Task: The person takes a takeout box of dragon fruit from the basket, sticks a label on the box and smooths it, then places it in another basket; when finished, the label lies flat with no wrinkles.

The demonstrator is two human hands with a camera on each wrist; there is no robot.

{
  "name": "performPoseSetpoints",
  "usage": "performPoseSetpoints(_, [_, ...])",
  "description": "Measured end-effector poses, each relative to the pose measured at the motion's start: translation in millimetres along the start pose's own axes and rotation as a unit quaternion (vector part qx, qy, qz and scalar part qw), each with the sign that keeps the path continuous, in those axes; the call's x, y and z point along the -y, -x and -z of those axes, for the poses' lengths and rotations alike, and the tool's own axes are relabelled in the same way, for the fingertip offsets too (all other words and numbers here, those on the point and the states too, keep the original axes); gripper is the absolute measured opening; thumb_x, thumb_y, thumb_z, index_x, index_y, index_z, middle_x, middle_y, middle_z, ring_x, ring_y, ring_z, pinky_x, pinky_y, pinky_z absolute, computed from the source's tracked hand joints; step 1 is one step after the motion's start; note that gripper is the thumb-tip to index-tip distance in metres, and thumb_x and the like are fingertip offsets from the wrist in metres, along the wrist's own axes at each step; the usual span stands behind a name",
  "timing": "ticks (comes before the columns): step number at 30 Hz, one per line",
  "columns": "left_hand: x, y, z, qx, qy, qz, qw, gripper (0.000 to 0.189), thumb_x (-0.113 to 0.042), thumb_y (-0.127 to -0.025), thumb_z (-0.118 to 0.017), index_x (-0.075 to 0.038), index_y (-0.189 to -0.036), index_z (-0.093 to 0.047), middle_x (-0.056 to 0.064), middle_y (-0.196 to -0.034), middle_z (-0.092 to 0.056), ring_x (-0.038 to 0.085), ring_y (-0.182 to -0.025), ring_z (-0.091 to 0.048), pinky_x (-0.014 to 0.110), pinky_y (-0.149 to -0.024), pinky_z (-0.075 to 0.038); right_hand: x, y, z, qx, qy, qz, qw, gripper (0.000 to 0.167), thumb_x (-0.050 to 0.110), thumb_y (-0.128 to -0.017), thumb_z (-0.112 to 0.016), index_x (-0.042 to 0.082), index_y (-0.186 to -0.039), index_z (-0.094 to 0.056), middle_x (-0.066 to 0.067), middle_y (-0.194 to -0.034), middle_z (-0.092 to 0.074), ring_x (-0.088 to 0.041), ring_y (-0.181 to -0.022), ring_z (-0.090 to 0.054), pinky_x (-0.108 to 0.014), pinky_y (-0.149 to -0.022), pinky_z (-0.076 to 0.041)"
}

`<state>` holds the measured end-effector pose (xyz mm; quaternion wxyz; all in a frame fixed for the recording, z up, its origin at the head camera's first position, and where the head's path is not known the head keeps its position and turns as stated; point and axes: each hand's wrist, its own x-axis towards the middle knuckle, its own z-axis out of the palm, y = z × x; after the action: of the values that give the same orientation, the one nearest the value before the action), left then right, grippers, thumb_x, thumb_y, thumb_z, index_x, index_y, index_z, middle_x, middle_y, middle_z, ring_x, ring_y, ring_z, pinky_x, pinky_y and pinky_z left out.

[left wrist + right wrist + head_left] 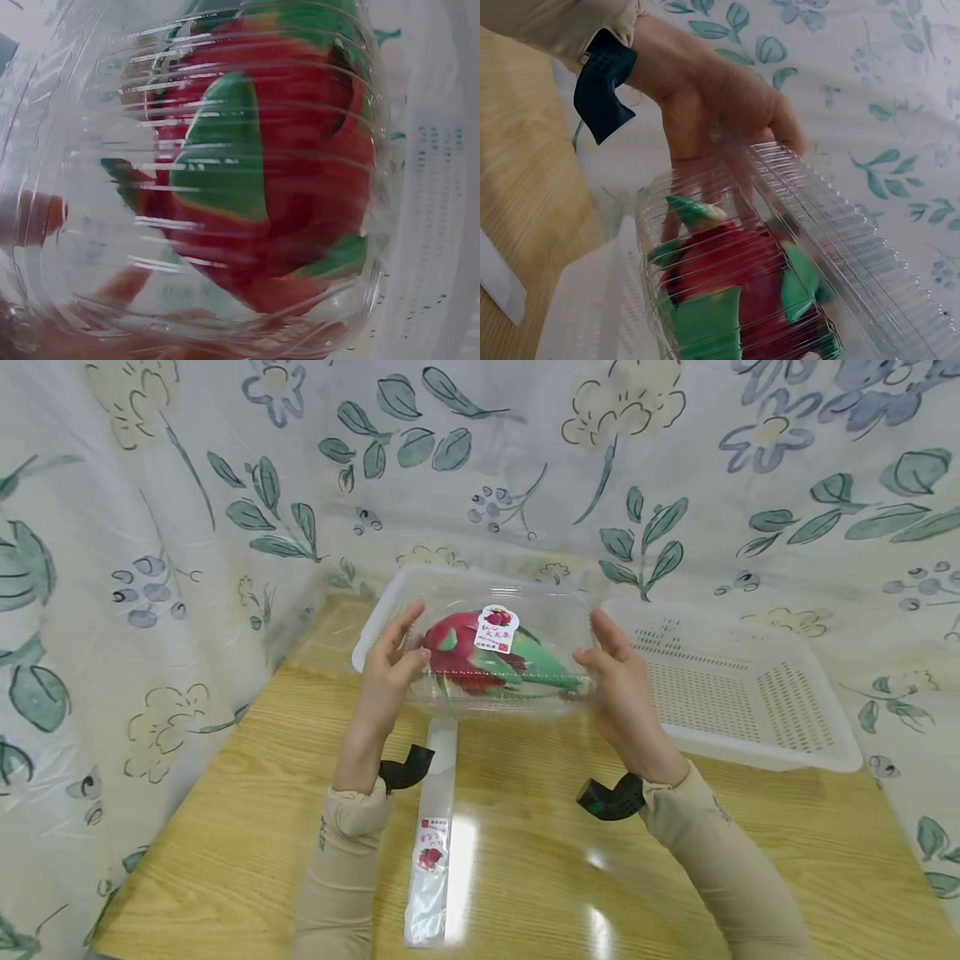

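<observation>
In the head view both hands hold up a clear plastic clamshell box (558, 610), tilted above the table. Inside lies a red and green dragon fruit (457, 639). A white label (496, 631) with a fruit picture is on the lid. My left hand (386, 672) grips the box's left end, and my right hand (626, 689) its right end. The left wrist view shows the dragon fruit (300, 172) close up through the ribbed plastic. The right wrist view has my right hand (712, 105) at one end of the box, some fingers seen through it.
A strip of label backing (430, 860) with one fruit label lies on the wooden table (540, 860). To the right sits a white perforated basket (750, 693). Another white container (367, 643) stands behind the box. A floral curtain (525, 460) hangs at the back and left.
</observation>
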<state>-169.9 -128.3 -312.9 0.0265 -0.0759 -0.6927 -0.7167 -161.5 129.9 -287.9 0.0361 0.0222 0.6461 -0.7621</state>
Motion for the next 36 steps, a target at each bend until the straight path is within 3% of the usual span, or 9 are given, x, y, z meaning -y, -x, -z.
performPoseSetpoints(8, [2.5,-6.2,6.9,-0.022,0.034,-0.010,0.9991,0.059,-0.009,-0.094,-0.043,-0.009,-0.152,-0.029,0.007,-0.163,-0.020,0.035,-0.147,-0.025,0.062,-0.110,-0.033,4.1,-14.2,-10.0,-0.018,0.011,0.016,0.9996,0.066,-0.003,-0.095,-0.042,0.015,-0.155,-0.021,0.005,-0.163,-0.017,-0.013,-0.152,-0.008,-0.033,-0.117,-0.027])
performPoseSetpoints(13, [13.7,-7.8,7.5,-0.080,0.075,-0.056,0.9924,0.050,-0.019,-0.100,-0.034,-0.005,-0.148,-0.033,0.013,-0.156,-0.035,0.035,-0.142,-0.035,0.060,-0.111,-0.032,6.7,-23.3,-12.1,-0.027,-0.003,0.007,0.9996,0.065,-0.003,-0.095,-0.042,0.014,-0.155,-0.023,0.005,-0.163,-0.018,-0.014,-0.152,-0.009,-0.040,-0.123,-0.013])
performPoseSetpoints(18, [32.1,-9.9,12.5,-0.160,0.035,-0.079,0.9834,0.045,-0.022,-0.103,-0.032,-0.002,-0.142,-0.043,0.018,-0.147,-0.046,0.032,-0.138,-0.042,0.049,-0.116,-0.029,5.6,-32.1,-12.9,-0.036,-0.006,-0.016,0.9992,0.064,0.000,-0.097,-0.042,0.017,-0.155,-0.022,0.007,-0.164,-0.015,-0.018,-0.152,-0.006,-0.048,-0.123,-0.003])
performPoseSetpoints(21, [43.1,-10.5,14.1,-0.201,-0.027,-0.052,0.9778,0.042,-0.021,-0.103,-0.038,-0.004,-0.141,-0.046,0.015,-0.149,-0.045,0.027,-0.140,-0.037,0.045,-0.116,-0.029,5.0,-38.4,-12.2,-0.049,0.004,-0.018,0.9987,0.063,0.002,-0.098,-0.041,0.018,-0.155,-0.021,0.006,-0.164,-0.013,-0.018,-0.152,-0.005,-0.045,-0.122,-0.009])
performPoseSetpoints(26, [58.4,-10.7,14.4,-0.232,-0.128,0.040,0.9634,0.042,-0.025,-0.101,-0.046,-0.014,-0.142,-0.047,0.006,-0.153,-0.040,0.022,-0.120,-0.051,0.033,-0.090,-0.042,5.4,-51.5,-14.8,-0.056,-0.003,-0.036,0.9978,0.063,0.006,-0.099,-0.041,0.021,-0.156,-0.019,0.009,-0.164,-0.011,-0.018,-0.152,-0.004,-0.064,-0.116,-0.008])
performPoseSetpoints(28, [62.9,-12.1,13.0,-0.236,-0.144,0.059,0.9591,0.043,-0.027,-0.100,-0.048,-0.015,-0.142,-0.047,0.007,-0.153,-0.041,0.026,-0.086,-0.055,0.030,-0.069,-0.040,5.7,-56.0,-16.5,-0.053,-0.010,-0.045,0.9975,0.065,0.007,-0.098,-0.041,0.023,-0.156,-0.017,0.010,-0.164,-0.009,-0.021,-0.152,-0.002,-0.073,-0.111,-0.008])
performPoseSetpoints(30, [66.5,-13.4,11.9,-0.240,-0.147,0.062,0.9575,0.044,-0.026,-0.100,-0.049,-0.014,-0.142,-0.047,0.008,-0.152,-0.042,0.026,-0.078,-0.049,0.028,-0.070,-0.037,5.8,-61.1,-18.8,-0.048,-0.014,-0.054,0.9973,0.065,0.008,-0.098,-0.041,0.024,-0.156,-0.016,0.011,-0.164,-0.007,-0.024,-0.152,0.000,-0.075,-0.110,-0.009])
performPoseSetpoints(33, [69.3,-14.7,11.0,-0.251,-0.152,0.056,0.9543,0.045,-0.023,-0.099,-0.051,-0.011,-0.141,-0.047,0.012,-0.153,-0.039,0.033,-0.092,-0.057,0.036,-0.088,-0.047,6.0,-70.5,-24.0,-0.050,-0.014,-0.062,0.9967,0.066,0.009,-0.098,-0.042,0.025,-0.156,-0.016,0.011,-0.164,-0.007,-0.028,-0.152,0.001,-0.074,-0.110,-0.013])
performPoseSetpoints(36, [71.3,-15.6,12.0,-0.260,-0.160,0.053,0.9508,0.046,-0.020,-0.097,-0.052,-0.008,-0.141,-0.046,0.016,-0.156,-0.033,0.037,-0.146,-0.025,0.052,-0.120,-0.018,5.5,-82.5,-31.1,-0.062,-0.020,-0.066,0.9957,0.066,0.008,-0.097,-0.043,0.024,-0.156,-0.018,0.010,-0.163,-0.009,-0.028,-0.151,-0.001,-0.073,-0.111,-0.011])
